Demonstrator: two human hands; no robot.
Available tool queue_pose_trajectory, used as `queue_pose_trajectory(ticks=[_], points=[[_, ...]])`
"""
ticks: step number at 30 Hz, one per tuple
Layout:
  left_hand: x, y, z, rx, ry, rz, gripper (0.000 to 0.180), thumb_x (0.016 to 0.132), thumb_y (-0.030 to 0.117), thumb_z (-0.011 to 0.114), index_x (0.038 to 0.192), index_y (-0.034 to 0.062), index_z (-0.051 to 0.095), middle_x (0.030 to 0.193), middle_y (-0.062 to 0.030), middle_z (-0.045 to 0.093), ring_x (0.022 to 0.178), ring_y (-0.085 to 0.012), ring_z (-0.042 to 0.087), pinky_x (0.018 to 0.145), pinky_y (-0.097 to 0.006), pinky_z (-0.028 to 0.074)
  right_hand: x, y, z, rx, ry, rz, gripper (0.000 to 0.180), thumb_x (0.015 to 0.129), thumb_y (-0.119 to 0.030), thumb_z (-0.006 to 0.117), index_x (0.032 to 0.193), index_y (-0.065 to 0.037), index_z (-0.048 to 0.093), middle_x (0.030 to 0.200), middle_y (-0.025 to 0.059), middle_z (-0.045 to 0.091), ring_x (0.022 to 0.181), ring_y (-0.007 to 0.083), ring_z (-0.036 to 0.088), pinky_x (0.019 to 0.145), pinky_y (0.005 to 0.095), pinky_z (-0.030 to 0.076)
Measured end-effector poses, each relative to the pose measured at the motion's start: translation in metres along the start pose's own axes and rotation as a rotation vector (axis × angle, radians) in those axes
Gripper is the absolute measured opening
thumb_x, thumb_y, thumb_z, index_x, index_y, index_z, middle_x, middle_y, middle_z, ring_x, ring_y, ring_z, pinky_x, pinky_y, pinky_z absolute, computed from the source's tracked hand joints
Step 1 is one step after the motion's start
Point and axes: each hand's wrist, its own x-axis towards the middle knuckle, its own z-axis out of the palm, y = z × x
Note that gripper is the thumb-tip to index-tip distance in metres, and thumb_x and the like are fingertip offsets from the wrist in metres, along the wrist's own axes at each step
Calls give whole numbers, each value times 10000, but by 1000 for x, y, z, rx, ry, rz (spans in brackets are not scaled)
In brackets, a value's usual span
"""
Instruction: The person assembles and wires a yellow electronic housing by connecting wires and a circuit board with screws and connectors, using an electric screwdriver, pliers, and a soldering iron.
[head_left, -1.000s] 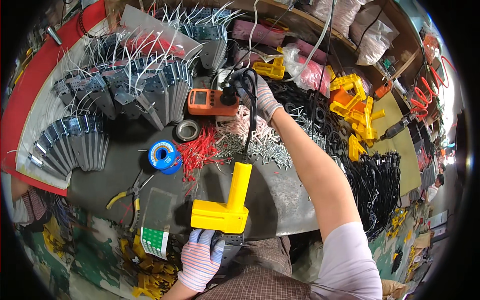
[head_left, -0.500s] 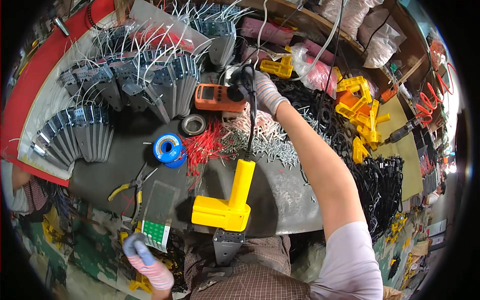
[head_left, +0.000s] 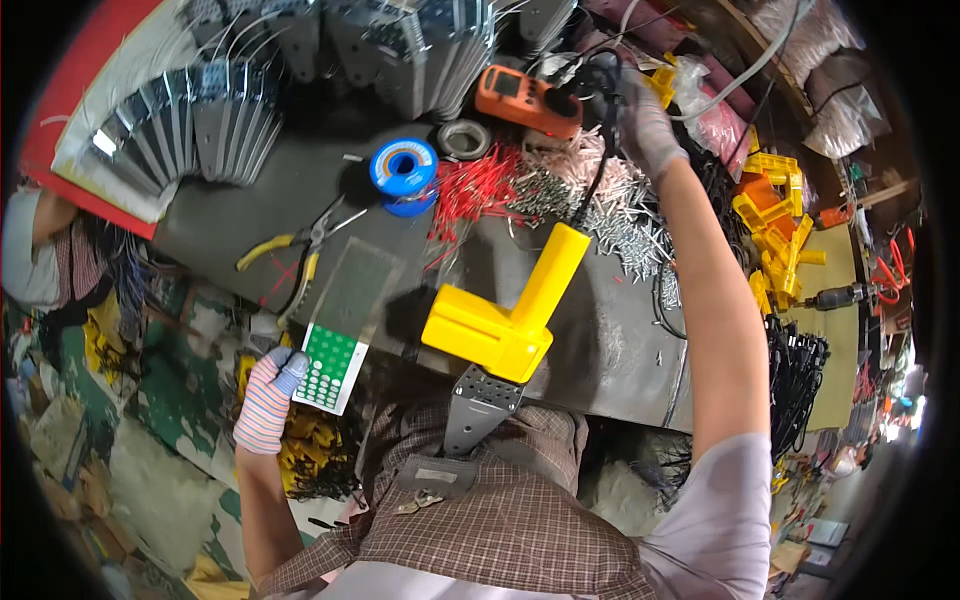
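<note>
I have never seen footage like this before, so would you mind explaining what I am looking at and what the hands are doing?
This is a wide fisheye view from a camera worn on a person's head, looking down at their own workbench, so straight edges bend near the rim. There is no machine; both hands wear knit gloves. The left hand is low at the bench's near edge, touching a green and white card. The right hand reaches far across to black cables beside an orange meter. On the bench lie a yellow L-shaped part, yellow-handled pliers, a blue spool, red wire pieces and fanned grey metal pieces.
</note>
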Motion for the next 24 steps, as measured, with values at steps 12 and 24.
queue_pose_trajectory(ticks=[12, 24], points=[[-35, -1, 10, -223, -223, -118, 485, 772, 353, 712, 1090, 0, 613, 932, -15, 645, 842, -112, 570, 752, -253, 444, -198, -302, 112, 21, -339, -450, 242, 628, -172, 729, 835, -81, 644, 1009, 104, 595, 1016, 326, 562, 932, 497, 420], [-34, 8, 35, -221, -128, 85, 245, 804, 81, 673, 1039, 15, 649, 905, -50, 679, 828, -117, 615, 767, -284, 491, -215, -310, 175, -288, -415, -245, 300, 556, -252, 767, 787, -90, 663, 1066, 126, 596, 1178, 396, 488, 1052, 643, 223]])
